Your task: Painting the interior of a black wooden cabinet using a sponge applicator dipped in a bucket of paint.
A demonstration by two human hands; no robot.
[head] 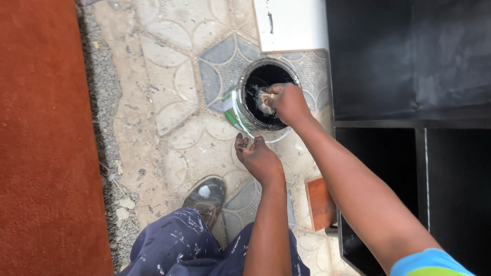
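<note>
An open paint can [236, 108] with a green and white label stands tilted on the patterned paving, filled with glossy black paint. My right hand [287, 102] is over its mouth, shut on a pale rag or sponge [264, 100] that dips into the black paint. My left hand [258, 157] grips the can's near rim and thin wire handle, steadying it; the fingertips are stained dark.
A black-painted cabinet [409, 76] with open compartments stands at the right. A white board [291, 23] lies beyond the can. A red-brown surface [41, 138] runs along the left. A small wooden block [321, 202] lies near my paint-spattered trousers and shoe [207, 197].
</note>
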